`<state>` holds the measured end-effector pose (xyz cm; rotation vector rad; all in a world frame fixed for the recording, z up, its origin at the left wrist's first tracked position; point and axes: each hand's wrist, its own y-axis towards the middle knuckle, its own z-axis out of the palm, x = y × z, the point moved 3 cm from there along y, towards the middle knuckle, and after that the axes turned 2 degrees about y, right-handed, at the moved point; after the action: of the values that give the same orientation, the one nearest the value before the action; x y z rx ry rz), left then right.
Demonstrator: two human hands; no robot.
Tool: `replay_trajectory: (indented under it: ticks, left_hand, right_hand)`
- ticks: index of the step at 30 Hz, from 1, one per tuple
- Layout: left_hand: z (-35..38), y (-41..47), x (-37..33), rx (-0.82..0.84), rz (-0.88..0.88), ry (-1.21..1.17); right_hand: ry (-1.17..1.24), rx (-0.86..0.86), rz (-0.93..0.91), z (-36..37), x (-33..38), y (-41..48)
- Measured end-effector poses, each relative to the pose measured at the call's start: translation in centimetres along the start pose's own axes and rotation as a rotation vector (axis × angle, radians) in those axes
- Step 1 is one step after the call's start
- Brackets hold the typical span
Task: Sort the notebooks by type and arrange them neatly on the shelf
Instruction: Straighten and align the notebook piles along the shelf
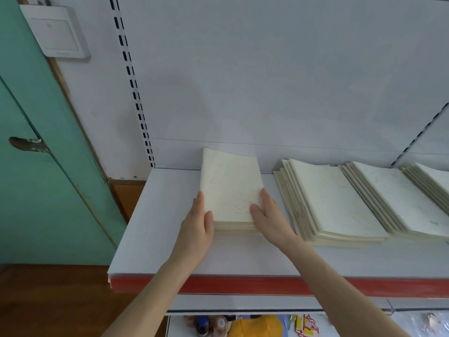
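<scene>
— Head view: can any lettering be read?
— Cover print is too blurred. The left hand (196, 227) and right hand (269, 217), fingers straight, press the sides of a notebook stack (230, 188) on the white shelf (155, 227), with both thumbs on top.
— Surroundings?
— To its right lie other stacks (335, 203). Also a red edge strip (243, 284), a green door (36, 190) and a wall switch (54, 32).

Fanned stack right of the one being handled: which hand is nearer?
Right. The right hand presses the right edge of the handled stack, just left of the fanned stack, not touching it. The left hand is at the handled stack's left edge, farther off.
</scene>
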<state>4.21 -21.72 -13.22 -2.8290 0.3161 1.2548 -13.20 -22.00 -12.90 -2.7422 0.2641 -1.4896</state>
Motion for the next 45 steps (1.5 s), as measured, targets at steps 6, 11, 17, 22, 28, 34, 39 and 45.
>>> replay_trajectory:
  ticks: [6,11,17,22,28,34,39,45]
  left_hand:
    - [-0.8,0.5,-0.3,0.029,0.047,0.096]
    - [-2.3,0.2,-1.6,-0.024,0.175,0.373]
    - [-1.2,0.3,-5.9,-0.005,0.362,0.337]
    - [3.0,0.3,-9.8,0.082,0.402,0.231]
    - [9.8,-0.2,-14.1,0.274,0.393,0.196]
    - [13.1,-0.6,-14.4,0.29,0.242,0.189]
    - [14.4,-0.8,-13.1,0.246,0.152,0.212]
    - [14.7,-0.7,-12.7,0.15,0.21,0.143]
  right_hand:
    - [-0.089,0.025,0.03,-0.5,0.8,-0.5]
    - [-0.246,-0.057,-0.048,-3.7,3.3,-1.6]
    - [-0.345,-0.308,-0.154,-9.7,3.7,-2.2]
    - [-0.344,-0.354,-0.022,-15.3,-0.5,-3.1]
    - [-0.472,-0.099,0.038,-19.7,-5.6,-4.5]
    - [-0.621,0.207,0.001,-20.0,-8.5,-5.9]
    - [-0.631,0.259,-0.06,-19.5,-9.5,-6.4]
    - [-0.516,0.199,-0.073,-18.5,-10.5,-6.1]
